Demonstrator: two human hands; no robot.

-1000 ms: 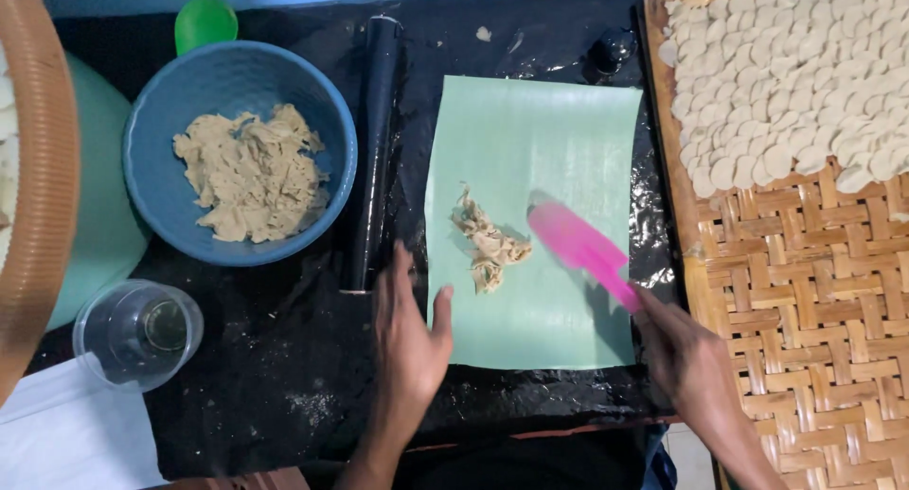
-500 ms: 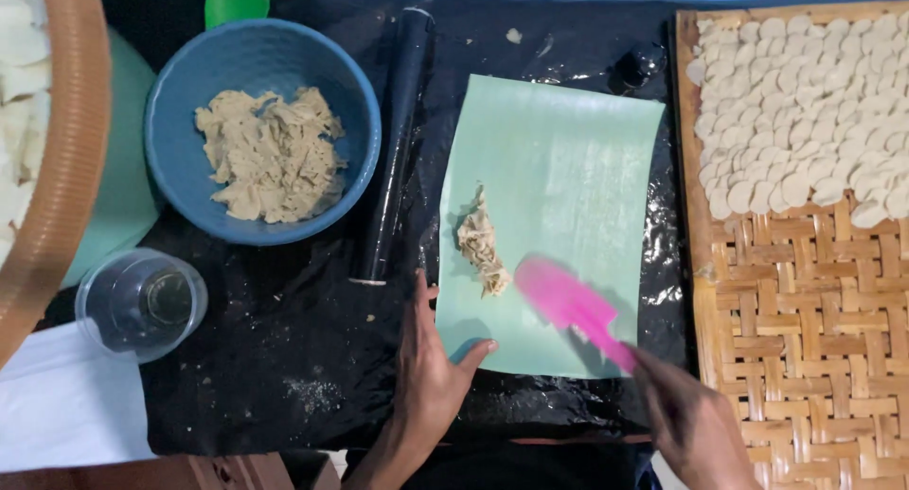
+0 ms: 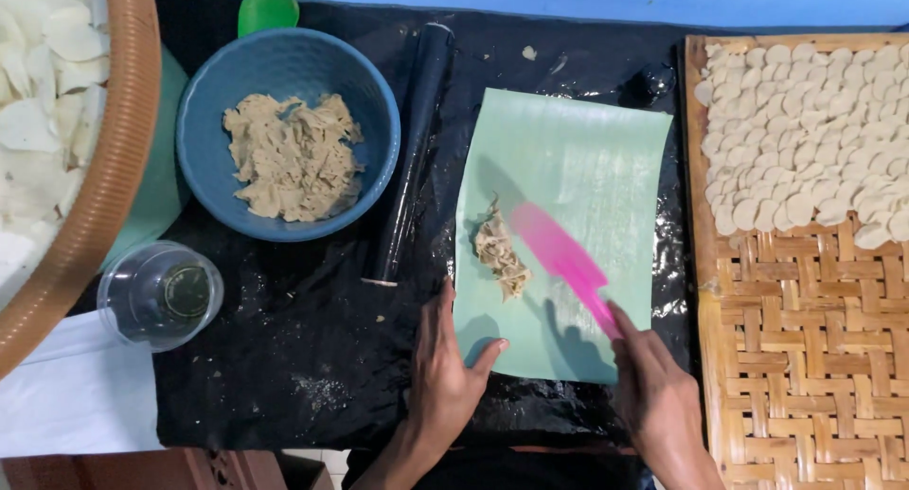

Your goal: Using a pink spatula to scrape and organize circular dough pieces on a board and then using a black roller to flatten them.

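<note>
Far left: big round basket [image 3: 114, 168] full of white slices. Next, clear glass [image 3: 159, 294] on the black table [image 3: 284, 376]. Blue bowl [image 3: 287, 133] with beige dough inside. Dark rolling pin [image 3: 414, 149] beside the bowl. Left hand [image 3: 445, 372] flat, fingers loose, holding nothing, pressing the bottom edge of the green sheet [image 3: 578, 168]. Small dough lump [image 3: 499, 253] on the sheet, touching the pink spatula [image 3: 563, 263]. Right hand [image 3: 658, 395] closed tight around the spatula handle. Far right: woven tray [image 3: 805, 357] with round white pieces.
</note>
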